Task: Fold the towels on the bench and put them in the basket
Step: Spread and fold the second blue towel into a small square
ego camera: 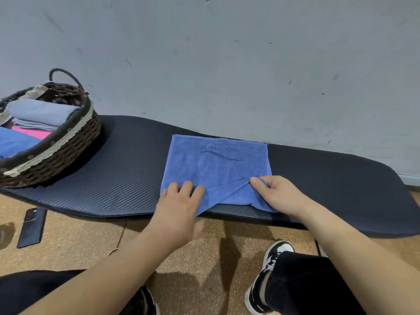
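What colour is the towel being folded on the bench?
Blue, with darker "YOGA FITNESS" lettering; the towel shows clearly in the head view.

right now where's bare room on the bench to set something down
Bare bench lies between the basket and the blue towel, and more right of the towel. The towel's near edge is crowded by the left hand and right hand.

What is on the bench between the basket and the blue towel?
Nothing: in the head view, only bare black bench padding lies between the wicker basket and the blue towel.
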Tool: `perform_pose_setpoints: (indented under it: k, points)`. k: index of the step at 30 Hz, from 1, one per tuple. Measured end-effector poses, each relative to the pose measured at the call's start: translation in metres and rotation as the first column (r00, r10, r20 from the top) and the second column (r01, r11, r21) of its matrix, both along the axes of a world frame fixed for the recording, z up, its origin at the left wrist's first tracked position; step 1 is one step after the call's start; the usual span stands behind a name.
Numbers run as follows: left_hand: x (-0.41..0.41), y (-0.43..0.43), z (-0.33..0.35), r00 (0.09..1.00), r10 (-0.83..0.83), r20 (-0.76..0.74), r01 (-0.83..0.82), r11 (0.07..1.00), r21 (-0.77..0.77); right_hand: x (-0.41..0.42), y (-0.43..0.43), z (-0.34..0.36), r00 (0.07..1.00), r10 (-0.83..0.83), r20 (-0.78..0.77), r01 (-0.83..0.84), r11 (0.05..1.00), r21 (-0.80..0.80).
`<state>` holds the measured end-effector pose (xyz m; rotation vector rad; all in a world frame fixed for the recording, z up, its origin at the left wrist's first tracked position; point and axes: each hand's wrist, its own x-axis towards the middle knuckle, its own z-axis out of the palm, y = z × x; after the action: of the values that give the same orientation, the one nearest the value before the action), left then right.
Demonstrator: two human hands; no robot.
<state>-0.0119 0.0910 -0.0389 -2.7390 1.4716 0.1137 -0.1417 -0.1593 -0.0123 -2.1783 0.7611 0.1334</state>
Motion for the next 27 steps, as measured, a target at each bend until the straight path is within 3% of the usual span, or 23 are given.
perform_pose_setpoints:
  k: [4,8,11,14,18,22,24,27]
  points:
    - [0.002,-0.007,0.015,0.999,0.023,-0.035,-0.023,1.0,-0.005,0.012,-0.009,-0.008,0.998,-0.059,-0.021,0.059,0.998,-0.013]
    - [0.034,0.005,0.031,0.956,0.085,-0.28,-0.152,0.962,-0.226,0.02,-0.021,-0.012,0.996,-0.069,-0.053,0.071,0.997,0.039]
    - [0.061,0.016,0.04,0.824,0.099,-0.557,-0.304,0.908,-0.289,0.022,-0.029,-0.006,0.996,-0.037,-0.086,0.045,0.995,0.093]
    - [0.066,0.023,0.05,0.704,0.081,-0.706,-0.385,0.878,-0.283,0.018,-0.034,0.0,0.99,0.027,-0.136,-0.019,0.998,0.064]
    - [0.061,0.029,0.053,0.644,0.053,-0.763,-0.413,0.864,-0.288,0.002,-0.041,0.012,0.977,0.102,-0.186,-0.078,0.988,0.13]
    - [0.069,0.039,0.051,0.562,0.042,-0.826,-0.407,0.884,-0.231,-0.018,-0.051,0.027,0.966,0.177,-0.188,-0.107,0.937,0.333]
    - [0.074,0.041,0.051,0.534,0.06,-0.843,-0.411,0.89,-0.196,-0.021,-0.055,0.031,0.977,0.134,-0.168,-0.057,0.916,0.398]
    - [0.083,0.032,0.05,0.503,0.069,-0.861,-0.467,0.861,-0.204,-0.011,-0.058,0.028,0.996,-0.084,-0.01,0.08,0.899,0.43]
